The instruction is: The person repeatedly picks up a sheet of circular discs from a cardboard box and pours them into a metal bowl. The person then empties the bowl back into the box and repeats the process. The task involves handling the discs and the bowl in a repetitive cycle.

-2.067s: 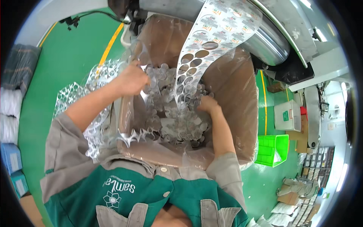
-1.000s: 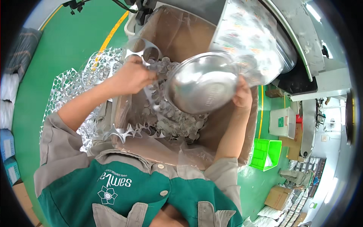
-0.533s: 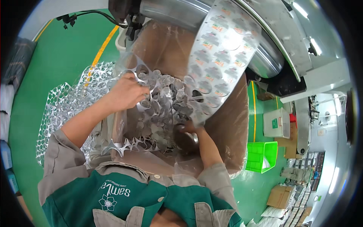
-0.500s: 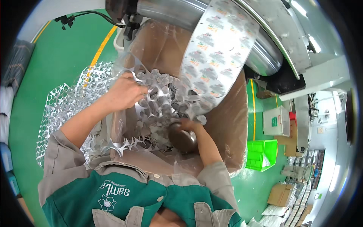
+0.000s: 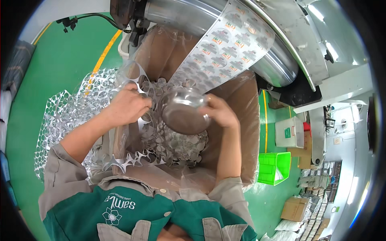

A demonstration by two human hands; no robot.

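Note:
My right hand (image 5: 220,111) grips the rim of a shiny metal bowl (image 5: 185,114), tilted above the middle of a plastic-lined brown carton (image 5: 231,148). Loose silver foil discs (image 5: 187,146) lie heaped in the carton below it. At the carton's left edge, my left hand (image 5: 129,105) is closed around silver scrap webbing (image 5: 138,74) punched with round holes. The webbing hangs over that side. Whether the bowl has anything inside, I cannot tell. Behind it, a printed silver film (image 5: 227,50) slopes down into the carton.
Metal rollers (image 5: 177,18) of a machine span the space above the carton's far side. A large pile of punched webbing (image 5: 72,124) spreads over the green floor at left. To the right stand a bright green crate (image 5: 274,168) and a white bin (image 5: 288,132).
My right hand has lifted the bowl up and away from the discs near the carton's front. The printed film now hangs at a flatter slant. My left hand has shifted slightly left.

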